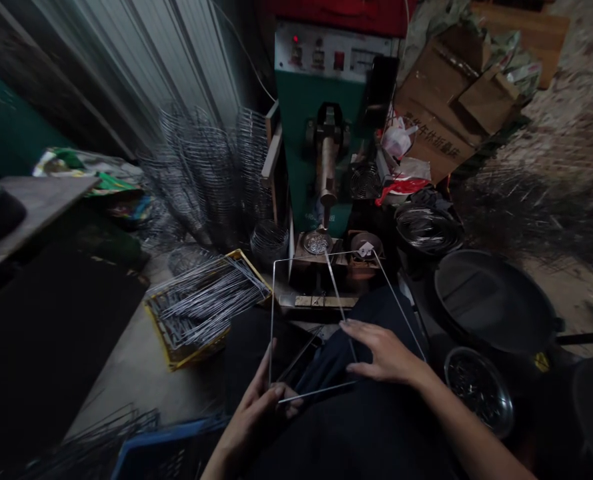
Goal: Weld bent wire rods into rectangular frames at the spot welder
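A thin bent metal wire frame (273,300) stretches over my lap, its far bar lying close to the machine's lower electrode. My left hand (266,393) is closed around the frame's near left corner, with the index finger along the left side wire. Near the middle wire, my right hand (379,353) is curved with thumb and fingers apart; the wire passes between them, and whether it is gripped I cannot tell. Beyond the hands rises a green machine (303,147) with a horizontal metal arm (328,173) above a round dish of small metal bits (317,243).
To the left sits a yellow crate (171,363) full of bent wires. Stacks of wire baskets (206,167) stand behind it. On the right are a large black round pan (493,300) and a metal bowl (479,390) of small parts. A blue crate (156,440) is at the lower left.
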`<state>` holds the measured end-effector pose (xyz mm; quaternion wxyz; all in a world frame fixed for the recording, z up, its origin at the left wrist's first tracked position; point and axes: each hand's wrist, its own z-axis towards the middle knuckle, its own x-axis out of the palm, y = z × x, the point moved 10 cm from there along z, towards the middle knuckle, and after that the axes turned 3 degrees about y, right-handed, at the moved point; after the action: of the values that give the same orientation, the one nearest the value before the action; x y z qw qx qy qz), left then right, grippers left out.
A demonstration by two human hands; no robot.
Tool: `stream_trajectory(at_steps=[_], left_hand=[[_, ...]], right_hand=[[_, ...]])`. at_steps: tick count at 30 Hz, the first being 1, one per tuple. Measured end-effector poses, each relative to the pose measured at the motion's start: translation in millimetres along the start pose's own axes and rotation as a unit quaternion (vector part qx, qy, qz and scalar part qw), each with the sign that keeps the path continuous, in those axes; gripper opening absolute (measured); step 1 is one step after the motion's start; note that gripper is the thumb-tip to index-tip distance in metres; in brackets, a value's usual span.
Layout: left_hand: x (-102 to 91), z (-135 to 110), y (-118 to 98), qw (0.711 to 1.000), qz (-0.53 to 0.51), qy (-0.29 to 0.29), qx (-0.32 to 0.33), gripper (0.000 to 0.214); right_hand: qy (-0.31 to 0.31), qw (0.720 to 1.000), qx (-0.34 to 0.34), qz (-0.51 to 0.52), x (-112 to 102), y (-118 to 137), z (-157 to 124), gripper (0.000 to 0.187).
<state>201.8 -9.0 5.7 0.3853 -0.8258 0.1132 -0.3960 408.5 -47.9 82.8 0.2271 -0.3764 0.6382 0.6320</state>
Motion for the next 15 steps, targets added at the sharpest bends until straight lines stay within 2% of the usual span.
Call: stream_trajectory(at_steps=[3, 5, 12, 15], left_hand=[[11.1, 11.5, 6.2, 1.0, -0.005, 0.021, -0.002, 0.101], [13.4, 16.5, 6.0, 1.0, -0.012, 0.018, 0.003, 0.101], [11.0, 18.9, -15.6, 0.999, 0.004, 0.007, 0.042, 0.098], [11.3, 19.6, -21.0, 0.998, -0.002, 0.008, 0.058, 0.1]], right_hand=[[0.012, 0.997, -0.061, 0.034, 18.0, 27.6, 19.3, 0.089], [0.011, 0.996, -0.077, 0.048, 24.7, 34.9, 21.5, 0.093], [-0.005, 0.999, 0.031, 0.023, 22.8, -8.9, -5.2, 0.097], [-0.001, 0.999, 0.05, 0.012, 20.6, -14.1, -5.3, 0.096]])
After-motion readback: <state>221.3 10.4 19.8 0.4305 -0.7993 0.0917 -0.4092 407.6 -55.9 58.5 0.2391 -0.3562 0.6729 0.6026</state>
